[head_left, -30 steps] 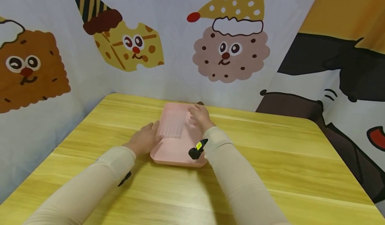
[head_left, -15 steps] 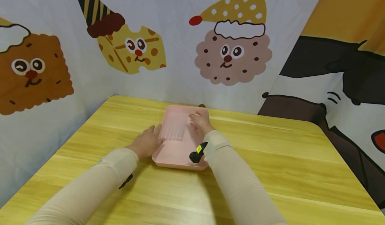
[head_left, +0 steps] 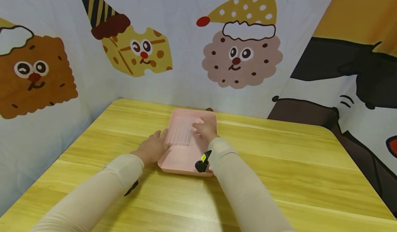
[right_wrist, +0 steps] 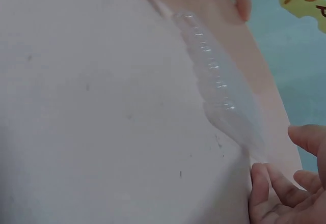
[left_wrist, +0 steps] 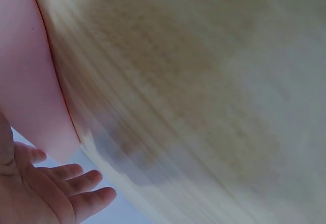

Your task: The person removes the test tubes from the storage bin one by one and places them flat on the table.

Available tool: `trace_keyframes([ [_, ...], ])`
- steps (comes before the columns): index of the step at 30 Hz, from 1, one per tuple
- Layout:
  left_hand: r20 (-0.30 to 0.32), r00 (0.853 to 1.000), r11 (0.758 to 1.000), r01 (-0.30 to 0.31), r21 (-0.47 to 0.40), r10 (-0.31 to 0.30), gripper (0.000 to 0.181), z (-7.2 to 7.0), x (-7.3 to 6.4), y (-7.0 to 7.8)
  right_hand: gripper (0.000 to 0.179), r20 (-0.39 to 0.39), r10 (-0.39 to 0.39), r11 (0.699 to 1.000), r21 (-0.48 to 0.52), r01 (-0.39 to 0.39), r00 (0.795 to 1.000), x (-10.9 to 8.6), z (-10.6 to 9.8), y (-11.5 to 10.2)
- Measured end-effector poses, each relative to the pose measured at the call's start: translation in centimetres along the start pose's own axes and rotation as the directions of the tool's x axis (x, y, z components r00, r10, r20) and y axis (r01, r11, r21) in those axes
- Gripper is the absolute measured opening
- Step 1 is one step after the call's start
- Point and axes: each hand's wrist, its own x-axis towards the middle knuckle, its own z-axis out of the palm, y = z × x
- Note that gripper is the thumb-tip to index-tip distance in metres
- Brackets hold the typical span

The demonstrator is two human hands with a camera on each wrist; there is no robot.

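A shallow pink tray lies on the table, holding several clear plastic tubes side by side in a flat, see-through row. My left hand is at the tray's left rim, fingers extended and spread in the left wrist view. Over the tray's right half is my right hand, its fingertips beside the right edge of the row. In the right wrist view, bent fingers come close to one corner of the clear tubes, with the thumb held apart.
The yellow wood-grain table stretches around the tray. A cloth backdrop with cartoon prints hangs behind it. A small dark round object shows just past the tray's far rim. A black wrist camera overlaps the tray's near right corner.
My right hand has shifted slightly left and nearer over the tray, toward the clear tubes. My left hand stays at the left rim. The head view has tilted a little.
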Motion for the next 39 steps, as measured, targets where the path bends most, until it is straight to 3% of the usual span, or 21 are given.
trace_keyframes([
  [5, -0.001, 1.000, 1.000, 0.003, 0.005, -0.003, 0.064, 0.0, -0.1, 0.1, 0.068, 0.026, -0.058, 0.992, -0.114, 0.061, 0.998, -0.3, 0.2, 0.0],
  [15, 0.002, 1.000, 1.000, 0.015, -0.009, -0.015, 0.065, -0.1, -0.2, 0.1, 0.068, 0.033, -0.091, 0.982, -0.161, 0.095, 0.995, -0.2, 0.6, -0.1],
  [26, -0.016, 1.000, 1.000, 0.018, -0.016, -0.018, 0.066, 0.3, 0.0, -0.1, 0.067, 0.044, -0.157, 0.937, -0.310, 0.163, 0.987, 0.1, 0.8, -0.2],
  [30, -0.022, 0.999, 1.000, 0.025, -0.015, -0.025, 0.066, 0.3, -0.1, -0.1, 0.067, 0.065, -0.138, 0.930, -0.334, 0.152, 0.988, 0.6, 0.7, -0.3],
  [33, -0.025, 0.999, 1.000, 0.019, -0.012, -0.019, 0.065, 0.2, -0.2, -0.1, 0.066, 0.075, -0.088, 0.952, -0.286, 0.105, 0.993, 0.9, 0.7, -0.3],
  [39, -0.023, 0.999, 1.000, 0.026, 0.003, -0.026, 0.064, 0.1, -0.3, 0.0, 0.065, 0.080, -0.010, 0.969, -0.247, 0.030, 0.997, 0.9, 0.7, -0.8],
])
